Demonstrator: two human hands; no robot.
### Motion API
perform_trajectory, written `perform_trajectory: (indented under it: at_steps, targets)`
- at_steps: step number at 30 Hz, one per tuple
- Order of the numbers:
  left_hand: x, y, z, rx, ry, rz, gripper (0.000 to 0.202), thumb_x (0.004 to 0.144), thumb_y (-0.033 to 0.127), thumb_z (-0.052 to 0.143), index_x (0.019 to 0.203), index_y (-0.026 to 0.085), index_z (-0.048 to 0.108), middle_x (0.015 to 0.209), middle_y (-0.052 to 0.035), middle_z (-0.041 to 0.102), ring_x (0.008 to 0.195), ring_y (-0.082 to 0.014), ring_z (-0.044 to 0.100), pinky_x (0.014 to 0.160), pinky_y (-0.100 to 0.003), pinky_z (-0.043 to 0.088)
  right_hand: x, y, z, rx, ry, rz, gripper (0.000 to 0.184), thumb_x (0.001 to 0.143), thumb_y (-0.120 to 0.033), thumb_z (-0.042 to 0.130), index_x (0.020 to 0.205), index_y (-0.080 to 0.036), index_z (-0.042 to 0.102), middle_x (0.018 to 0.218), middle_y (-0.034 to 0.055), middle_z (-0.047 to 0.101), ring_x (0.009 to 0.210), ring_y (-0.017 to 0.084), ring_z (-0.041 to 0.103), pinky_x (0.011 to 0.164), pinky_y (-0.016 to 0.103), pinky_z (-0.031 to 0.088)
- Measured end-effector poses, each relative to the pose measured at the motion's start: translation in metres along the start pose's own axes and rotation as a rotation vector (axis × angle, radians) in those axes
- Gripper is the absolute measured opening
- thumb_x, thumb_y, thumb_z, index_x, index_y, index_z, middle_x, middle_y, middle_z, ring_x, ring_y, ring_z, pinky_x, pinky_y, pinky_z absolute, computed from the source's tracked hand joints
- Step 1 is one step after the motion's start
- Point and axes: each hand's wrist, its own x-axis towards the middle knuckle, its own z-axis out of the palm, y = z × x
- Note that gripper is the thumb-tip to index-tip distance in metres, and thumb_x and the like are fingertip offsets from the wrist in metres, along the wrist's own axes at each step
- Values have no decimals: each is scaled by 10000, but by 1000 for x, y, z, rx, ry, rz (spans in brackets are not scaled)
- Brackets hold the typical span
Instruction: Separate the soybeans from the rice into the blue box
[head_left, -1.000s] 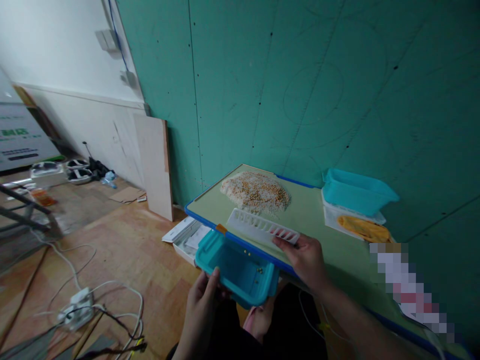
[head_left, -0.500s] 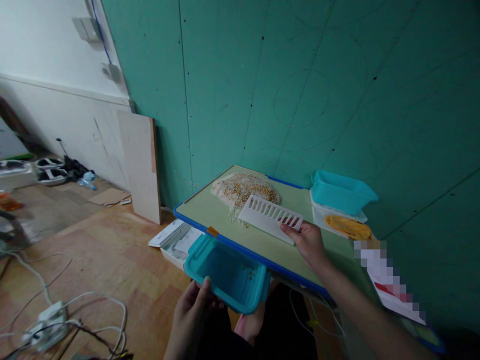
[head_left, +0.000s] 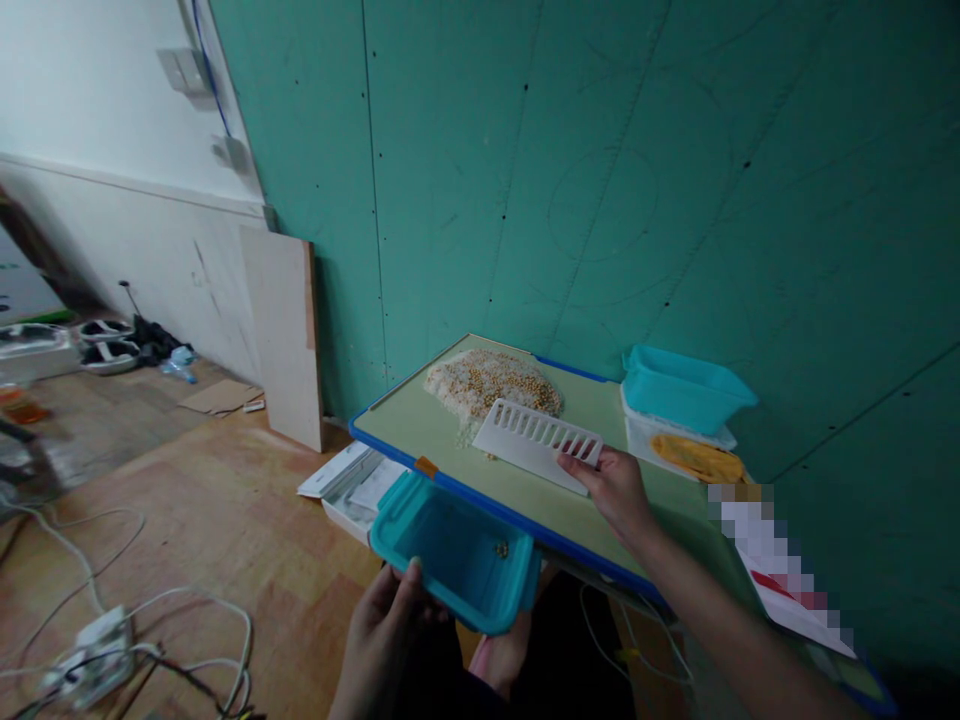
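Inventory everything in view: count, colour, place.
Table: one, pale green, centre.
Grain pile: one, white-tan, on table.
Held tub: one, teal, below table's edge.
Loose grains: several, tan, inside held tub.
Slotted strip: one, white, over table.
Second tub: one, blue, back right.
Tray: one, white, beneath second tub.
Cloth: one, orange, overlapping tray.
Blurred item: one, white-red, table's right.
Open box: one, white, behind held tub.
Board: one, pale, left of table.
Power strip: one, white, lower left.
Shoes: two, black-white, far left.
Left hand: one, on held tub.
Right hand: one, on strip.
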Motion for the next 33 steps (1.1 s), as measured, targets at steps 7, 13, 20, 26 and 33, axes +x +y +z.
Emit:
perform_trajectory:
  at_steps: [7, 13, 20, 26, 33]
  targets:
    - [3, -6, -4, -7, -17, 21, 335, 718, 476, 754, 702, 160, 644, 590, -24, 636, 562, -162, 609, 515, -237, 463, -3, -6, 3, 4, -25, 3, 350, 657, -467, 765, 847, -173, 755, 873, 78, 762, 849, 297, 709, 794, 412, 543]
    - [3, -4, -2, -14, -14, 27, 340, 721, 476, 753, 701, 155, 641, 572, -16, 624, 560, -162, 611, 511, -236, 462, -7, -9, 4, 25, -46, 17, 320, 666, -445, 766, 847, -181, 758, 873, 72, 763, 836, 284, 712, 789, 392, 544]
    - [1, -1, 3, -2, 12, 20, 366, 686, 501, 769, 663, 160, 637, 545, -5, 620, 515, -148, 603, 493, -229, 463, -15, -10, 5, 9, -58, 9, 305, 680, -441, 756, 842, -183, 759, 869, 70, 763, 827, 282, 713, 770, 386, 553]
    - [-5, 1, 11, -29, 46, 32, 361, 691, 500, 765, 674, 159, 644, 562, -9, 624, 520, -139, 594, 503, -227, 475, -39, -19, 10, -73, -72, -59, 233, 740, -408, 713, 844, -205, 761, 860, 49, 763, 810, 276, 716, 731, 358, 569]
    - [-8, 3, 11, -15, 52, 24, 371, 686, 510, 766, 658, 163, 637, 539, 2, 605, 490, -117, 554, 482, -211, 458, -72, -21, 21, -189, -109, -260, 169, 810, -306, 661, 946, -289, 760, 869, 10, 764, 764, 237, 724, 724, 308, 574]
